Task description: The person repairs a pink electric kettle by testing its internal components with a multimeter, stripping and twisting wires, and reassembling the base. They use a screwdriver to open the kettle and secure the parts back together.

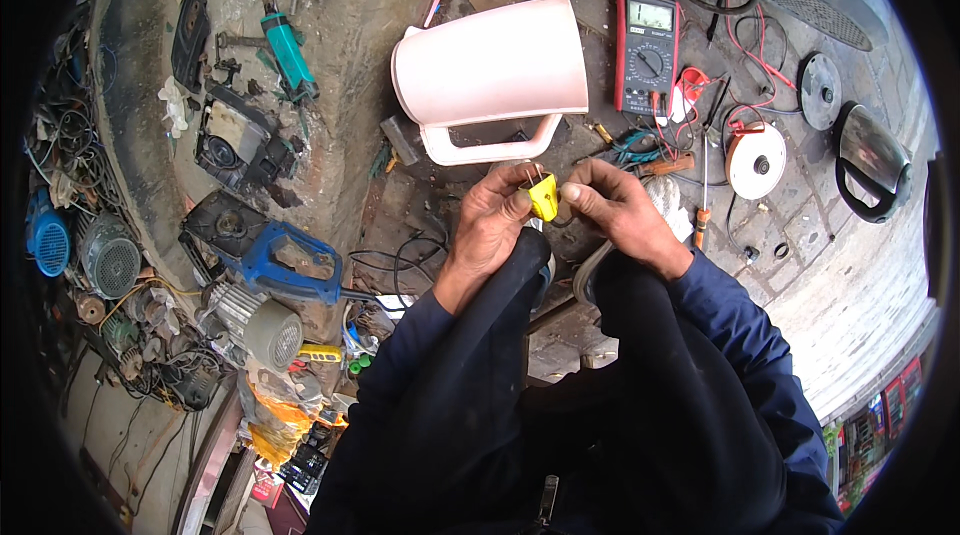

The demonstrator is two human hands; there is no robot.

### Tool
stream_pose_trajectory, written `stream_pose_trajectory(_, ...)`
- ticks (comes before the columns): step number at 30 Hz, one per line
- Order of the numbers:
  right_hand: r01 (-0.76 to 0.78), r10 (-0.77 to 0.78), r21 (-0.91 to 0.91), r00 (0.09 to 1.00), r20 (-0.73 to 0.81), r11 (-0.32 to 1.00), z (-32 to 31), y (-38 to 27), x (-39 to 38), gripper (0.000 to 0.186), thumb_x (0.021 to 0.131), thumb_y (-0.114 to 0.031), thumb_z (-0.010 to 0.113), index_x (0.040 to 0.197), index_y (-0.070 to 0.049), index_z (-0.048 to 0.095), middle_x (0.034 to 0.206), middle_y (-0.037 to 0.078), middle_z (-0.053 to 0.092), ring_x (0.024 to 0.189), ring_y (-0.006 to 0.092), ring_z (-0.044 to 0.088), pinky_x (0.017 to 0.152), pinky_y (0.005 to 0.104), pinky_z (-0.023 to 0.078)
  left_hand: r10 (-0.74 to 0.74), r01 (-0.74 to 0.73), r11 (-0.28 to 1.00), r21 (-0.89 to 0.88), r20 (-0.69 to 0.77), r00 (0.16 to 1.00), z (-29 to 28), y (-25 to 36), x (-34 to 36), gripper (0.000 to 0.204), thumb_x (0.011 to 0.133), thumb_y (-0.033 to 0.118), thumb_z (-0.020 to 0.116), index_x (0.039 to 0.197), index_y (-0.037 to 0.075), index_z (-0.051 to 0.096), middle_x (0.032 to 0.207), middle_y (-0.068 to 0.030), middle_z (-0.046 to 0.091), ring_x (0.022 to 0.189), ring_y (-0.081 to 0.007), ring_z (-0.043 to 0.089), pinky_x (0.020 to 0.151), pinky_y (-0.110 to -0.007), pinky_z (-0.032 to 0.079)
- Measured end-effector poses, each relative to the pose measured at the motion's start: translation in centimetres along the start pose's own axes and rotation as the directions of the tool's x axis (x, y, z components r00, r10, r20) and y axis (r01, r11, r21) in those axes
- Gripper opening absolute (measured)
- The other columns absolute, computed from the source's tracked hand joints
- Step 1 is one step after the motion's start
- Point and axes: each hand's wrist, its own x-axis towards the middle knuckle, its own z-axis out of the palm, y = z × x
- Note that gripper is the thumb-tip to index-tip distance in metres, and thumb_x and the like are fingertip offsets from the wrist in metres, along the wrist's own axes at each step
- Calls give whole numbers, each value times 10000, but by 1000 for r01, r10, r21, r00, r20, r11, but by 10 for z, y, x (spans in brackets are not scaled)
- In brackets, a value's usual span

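Note:
Between my hands, above my knees, is a small yellow power plug [544, 199] with thin metal prongs pointing away from me. My left hand [487, 220] pinches it between thumb and fingers. On the plug's other side, my right hand [622, 212] is closed, thumb against forefinger, close to the yellow body. A short dark cord seems to run below those fingertips, though what they grip is mostly hidden. Just beyond my hands a pale pink kettle body [490, 63] lies on its side, its handle toward me.
A red-framed multimeter [648, 53] lies at the far right, near a round white kettle base [756, 163], a dark kettle [872, 163] and a screwdriver [703, 205]. To the left are a blue power tool [290, 263], a teal tool [288, 53] and a grey motor [256, 323].

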Motion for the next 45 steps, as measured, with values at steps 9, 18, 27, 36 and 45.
stream_pose_trajectory(9, -211, -231, -423, 589, -775, 881, -150, 132, -92, 243, 1001, -227, 687, 1017, 11, 636, 811, 108, 665, 704, 231, 639, 655, 370, 516, 34, -32, 994, -101, 18, 999, -6, -1, 6, 370, 966, 74, 705, 1318, -17, 633, 1268, -150, 698, 1153, -304, 681, 1066, -461, 520)
stream_pose_trajectory(18, -437, -337, -671, 623, -706, 598, -165, 197, -104, 403, 830, -245, 741, 1110, -1, 586, 1064, 231, 642, 1008, 432, 655, 881, 507, 533, 18, -18, 998, -58, 4, 1000, -7, 4, 3, 445, 983, 182, 744, 1382, 42, 605, 1356, -79, 668, 1266, -250, 638, 1133, -435, 502)
stream_pose_trajectory(27, -398, -288, -649, 661, -693, 649, -138, 187, -138, 286, 931, -165, 669, 1188, -79, 577, 1134, 240, 653, 955, 477, 669, 795, 535, 539, 25, -26, 999, -46, -9, 1000, -7, 3, 5, 442, 991, 184, 732, 1380, 21, 602, 1317, -118, 672, 1188, -254, 663, 1076, -407, 513)
stream_pose_trajectory(36, -86, -443, -822, 808, -388, 563, -89, -56, -190, 425, 931, -37, 724, 1332, 49, 613, 1173, 136, 615, 1037, 208, 618, 935, 328, 504, 54, -63, 991, -119, -80, 995, -5, 1, 3, 350, 1004, 150, 714, 1317, 7, 652, 1252, -141, 704, 1142, -296, 691, 1028, -414, 550)
stream_pose_trajectory(45, 548, -670, -386, 605, -430, 742, -59, -101, -157, 501, 866, -259, 857, 1156, 17, 557, 1237, 236, 611, 1131, 282, 636, 988, 405, 560, -25, 18, 995, -97, -70, 997, -15, 2, 1, 351, 1029, 172, 677, 1342, 21, 628, 1296, -131, 674, 1172, -250, 673, 1009, -419, 584)
